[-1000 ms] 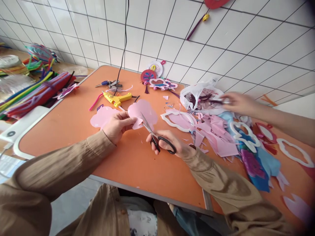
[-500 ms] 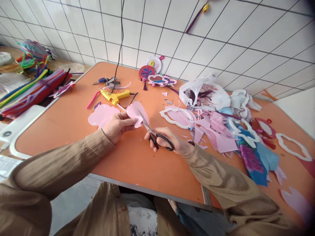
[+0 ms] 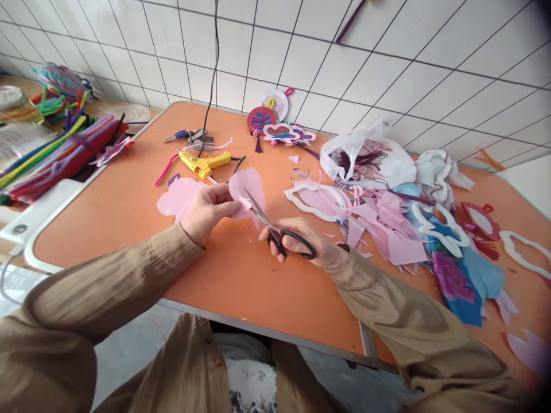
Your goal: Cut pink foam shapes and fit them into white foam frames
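Note:
Pinched in my left hand [image 3: 209,212] is a piece of pink paper [image 3: 249,186] with a rounded edge, raised above the orange table [image 3: 241,287]. My right hand [image 3: 297,238] has its fingers through the black handles of a pair of scissors [image 3: 260,215]. The parted blades lie at the pink paper, close to my left fingertips. Behind my left hand, a larger pink paper cutout [image 3: 181,198] with scalloped edges rests on the table, partly covered by the hand.
A yellow glue gun [image 3: 204,163] lies beyond my left hand, its cord trailing up the wall. Pink paper scraps [image 3: 396,235], white frames [image 3: 316,201] and a plastic bag [image 3: 370,155] crowd the right side. Pipe cleaners [image 3: 73,155] are bundled at far left.
The pink paper has turned slightly between my left fingers, and the scissors have shifted a little along with it. The whole view has moved slightly.

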### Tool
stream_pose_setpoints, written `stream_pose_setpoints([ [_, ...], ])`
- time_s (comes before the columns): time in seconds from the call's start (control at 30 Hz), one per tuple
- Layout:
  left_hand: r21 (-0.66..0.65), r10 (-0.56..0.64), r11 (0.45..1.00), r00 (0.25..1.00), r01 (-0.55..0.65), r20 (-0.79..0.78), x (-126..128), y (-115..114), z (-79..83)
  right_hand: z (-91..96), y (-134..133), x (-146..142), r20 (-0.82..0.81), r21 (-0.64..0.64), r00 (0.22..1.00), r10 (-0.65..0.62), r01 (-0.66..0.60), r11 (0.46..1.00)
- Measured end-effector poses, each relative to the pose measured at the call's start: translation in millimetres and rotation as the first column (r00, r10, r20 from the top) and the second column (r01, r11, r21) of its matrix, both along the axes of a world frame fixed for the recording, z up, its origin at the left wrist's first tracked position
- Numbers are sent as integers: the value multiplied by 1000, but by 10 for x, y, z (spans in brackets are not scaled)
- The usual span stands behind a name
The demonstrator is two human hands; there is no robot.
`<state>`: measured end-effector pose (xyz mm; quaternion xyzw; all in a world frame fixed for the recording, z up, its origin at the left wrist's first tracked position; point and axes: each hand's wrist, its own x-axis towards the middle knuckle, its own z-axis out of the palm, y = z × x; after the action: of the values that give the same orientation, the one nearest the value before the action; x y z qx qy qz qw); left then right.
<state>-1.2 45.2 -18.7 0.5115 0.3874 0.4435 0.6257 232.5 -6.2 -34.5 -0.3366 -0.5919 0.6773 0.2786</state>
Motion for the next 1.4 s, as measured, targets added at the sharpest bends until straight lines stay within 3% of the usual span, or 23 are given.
stream_pose_setpoints([
  [0.23,71,-5,997,1000,7,-31,10,-56,53,42,-26,-42,41,1,997,-63,63,998],
  [0.57,42,28,999,997,-25,-68,0,-30,-18,40,-29,-42,30,-8,997,-75,76,997],
  [0.9,-276,-56,958,994,80,97,22,-24,-12,27,-16,-37,50,-7,997,-61,61,998],
  [1.4,-306,-8,952,1000,13,17,-1,-2,6,46,-24,-27,71,-5,996,-46,46,999],
])
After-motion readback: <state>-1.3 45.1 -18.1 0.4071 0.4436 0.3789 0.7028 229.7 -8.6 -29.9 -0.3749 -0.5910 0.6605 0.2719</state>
